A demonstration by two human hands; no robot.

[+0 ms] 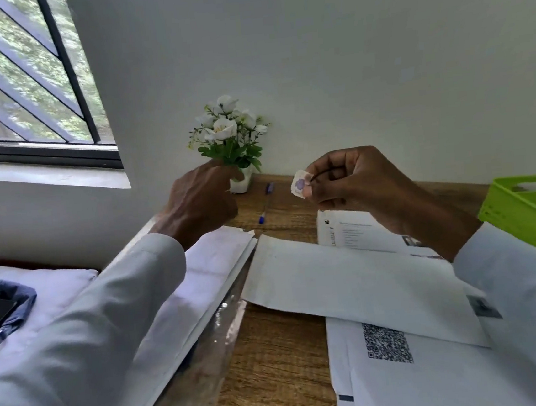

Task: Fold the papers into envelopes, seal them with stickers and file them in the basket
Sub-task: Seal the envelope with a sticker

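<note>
Right hand (349, 178) fingers pinch the sticker (299, 184) at one edge, raised above the folded envelope (349, 280) on the counter. Left hand (201, 202): loosely curled, holding nothing. Sticker likely light, flimsy (adhesive side clings); handle by edges only.

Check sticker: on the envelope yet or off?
Off. The right hand pinches the sticker in the air above the folded envelope, well clear of it.
</note>
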